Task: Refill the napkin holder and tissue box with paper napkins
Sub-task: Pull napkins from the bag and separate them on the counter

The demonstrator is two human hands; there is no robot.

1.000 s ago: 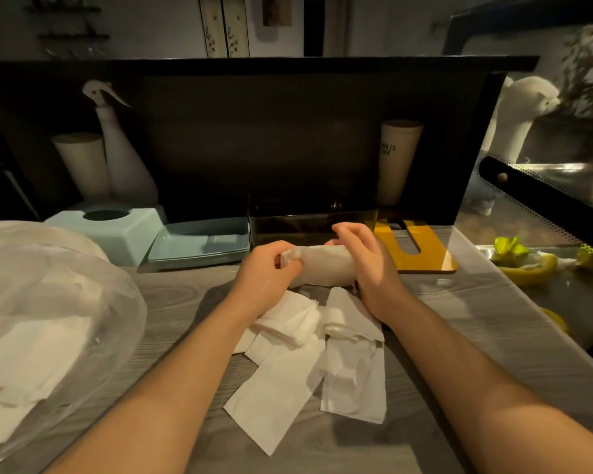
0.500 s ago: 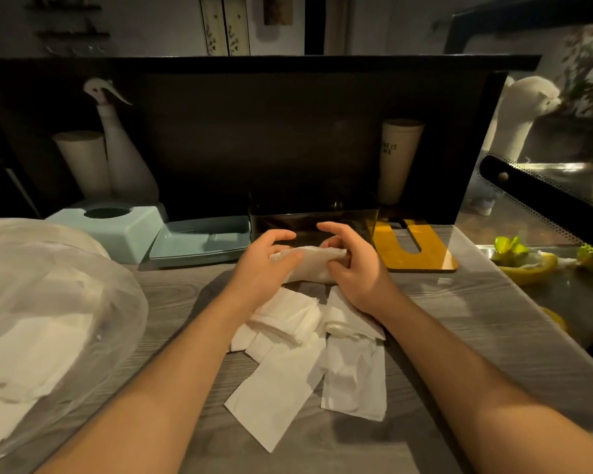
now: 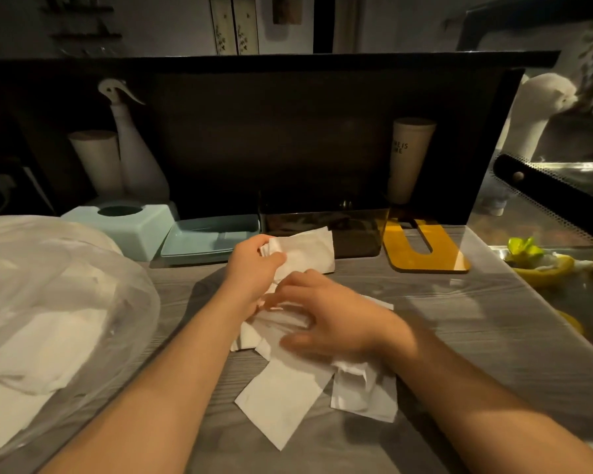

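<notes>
My left hand [image 3: 254, 268] grips a bunch of folded white napkins [image 3: 308, 249] just in front of the dark transparent napkin holder [image 3: 353, 227] at the back of the counter. My right hand [image 3: 326, 318], blurred by motion, reaches palm-down with spread fingers onto the loose napkins [image 3: 285, 398] scattered on the grey counter. Left of the holder lie a pale teal lid [image 3: 206, 237] and the teal tissue box [image 3: 131, 220] with its round opening up. A clear plastic bag of napkins [image 3: 48, 319] fills the left side.
An amber U-shaped weight plate [image 3: 449, 251] lies right of the holder. A spray bottle [image 3: 134, 148], a paper roll [image 3: 96, 159] and a beige cup [image 3: 408, 159] stand against the dark back panel. A metal tray with yellow-green scraps [image 3: 541, 265] borders the counter's right edge.
My right hand let go of the napkin bundle and dropped back to the loose napkins on the counter. My left hand keeps the bundle, which has partly unrolled, near the holder.
</notes>
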